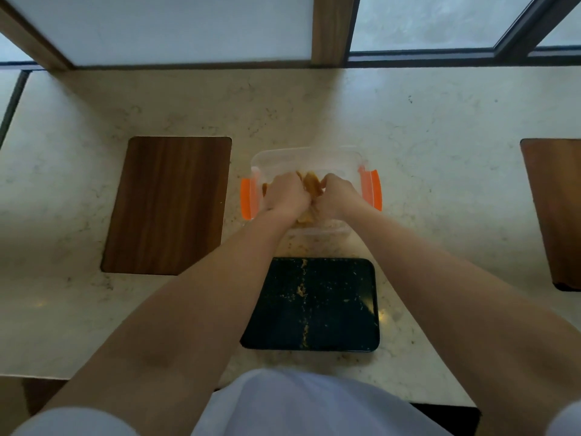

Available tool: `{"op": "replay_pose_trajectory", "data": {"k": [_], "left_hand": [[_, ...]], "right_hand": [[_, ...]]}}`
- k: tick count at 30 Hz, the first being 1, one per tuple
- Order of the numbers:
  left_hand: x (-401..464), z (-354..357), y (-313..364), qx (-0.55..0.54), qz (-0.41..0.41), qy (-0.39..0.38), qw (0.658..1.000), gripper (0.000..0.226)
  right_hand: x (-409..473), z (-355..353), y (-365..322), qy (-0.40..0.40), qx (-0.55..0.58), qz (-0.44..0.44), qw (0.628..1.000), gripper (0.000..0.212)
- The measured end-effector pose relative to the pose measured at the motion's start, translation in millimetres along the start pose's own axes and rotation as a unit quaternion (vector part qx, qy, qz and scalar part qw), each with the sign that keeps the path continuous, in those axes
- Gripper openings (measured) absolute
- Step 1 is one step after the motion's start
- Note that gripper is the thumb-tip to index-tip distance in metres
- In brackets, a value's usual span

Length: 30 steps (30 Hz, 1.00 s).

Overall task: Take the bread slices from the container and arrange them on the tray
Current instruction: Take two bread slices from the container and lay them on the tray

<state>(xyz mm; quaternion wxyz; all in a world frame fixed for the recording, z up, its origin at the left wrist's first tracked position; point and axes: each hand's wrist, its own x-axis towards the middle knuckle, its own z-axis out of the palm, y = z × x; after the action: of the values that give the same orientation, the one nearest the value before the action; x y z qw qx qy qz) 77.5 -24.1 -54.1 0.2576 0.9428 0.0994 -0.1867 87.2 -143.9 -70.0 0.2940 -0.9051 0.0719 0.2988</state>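
Note:
A clear plastic container (pixel 314 157) with orange side clips stands on the counter in front of me. Brown bread slices (pixel 312 185) stand on edge inside it. My left hand (pixel 286 195) and my right hand (pixel 338 196) are both down in the container, fingers closed on the slices from either side. Most of the bread is hidden by my hands. Nearer to me lies a black tray (pixel 361 278), bare except for scattered crumbs.
A dark wooden board (pixel 166 206) is set into the pale stone counter (pixel 440 152) at the left, another wooden board (pixel 556 212) at the right edge. Windows and a wooden post run along the back. Crumbs lie between container and tray.

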Motion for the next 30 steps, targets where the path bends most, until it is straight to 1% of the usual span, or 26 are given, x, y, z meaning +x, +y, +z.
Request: {"op": "replay_pose_trajectory", "data": {"k": [2, 3, 7, 8, 10, 11, 13, 15, 16, 18, 19, 21, 23, 26, 27, 30], "left_hand": [[-6, -5, 3, -0.012, 0.009, 0.008, 1.000, 0.020], [-11, -9, 4, -0.016, 0.013, 0.016, 1.000, 0.021], [-35, -37, 5, -0.049, 0.052, 0.084, 0.994, 0.022], [-43, -44, 3, -0.065, 0.069, 0.110, 0.989, 0.022], [-62, -57, -4, -0.093, 0.101, 0.161, 0.977, 0.023], [-74, -61, -10, -0.108, 0.115, 0.174, 0.972, 0.022], [-99, -62, -28, -0.162, 0.123, 0.165, 0.965, 0.014], [-120, -51, -57, -0.275, 0.086, 0.108, 0.952, 0.004], [-131, -41, -74, -0.347, 0.049, 0.066, 0.934, 0.004], [-153, -18, -110, -0.457, -0.052, -0.006, 0.888, 0.021], [-165, -6, -129, -0.482, -0.101, -0.023, 0.870, 0.031], [-190, 16, -165, -0.492, -0.171, -0.028, 0.853, 0.039], [-213, 30, -196, -0.497, -0.215, -0.014, 0.840, 0.035], [-234, 37, -222, -0.505, -0.246, 0.011, 0.827, 0.026], [-237, 37, -227, -0.508, -0.251, 0.018, 0.824, 0.025], [-237, 37, -232, -0.520, -0.252, 0.024, 0.816, 0.030]], "right_hand": [[-4, -3, -4, 0.014, -0.031, -0.003, 0.999, 0.017], [-7, -6, -7, 0.027, -0.023, -0.006, 0.999, 0.014], [-39, -27, -22, 0.102, 0.054, -0.046, 0.992, 0.018], [-52, -33, -24, 0.121, 0.076, -0.060, 0.988, 0.021], [-81, -42, -25, 0.146, 0.132, -0.078, 0.977, 0.036], [-97, -44, -23, 0.144, 0.174, -0.083, 0.971, 0.042], [-127, -38, -14, 0.105, 0.270, -0.089, 0.953, 0.044], [-150, -21, -1, 0.053, 0.323, -0.077, 0.942, 0.037], [-156, -10, 7, 0.033, 0.332, -0.065, 0.941, 0.032], [-163, 16, 24, 0.006, 0.331, -0.030, 0.943, 0.026], [-164, 29, 32, -0.004, 0.322, -0.009, 0.947, 0.027], [-161, 53, 47, -0.010, 0.286, 0.025, 0.958, 0.033], [-155, 72, 54, -0.018, 0.241, 0.028, 0.970, 0.030], [-141, 90, 51, -0.047, 0.146, -0.008, 0.988, 0.024], [-134, 95, 48, -0.061, 0.114, -0.022, 0.991, 0.025], [-111, 108, 35, -0.106, 0.038, -0.058, 0.992, 0.037]]}}
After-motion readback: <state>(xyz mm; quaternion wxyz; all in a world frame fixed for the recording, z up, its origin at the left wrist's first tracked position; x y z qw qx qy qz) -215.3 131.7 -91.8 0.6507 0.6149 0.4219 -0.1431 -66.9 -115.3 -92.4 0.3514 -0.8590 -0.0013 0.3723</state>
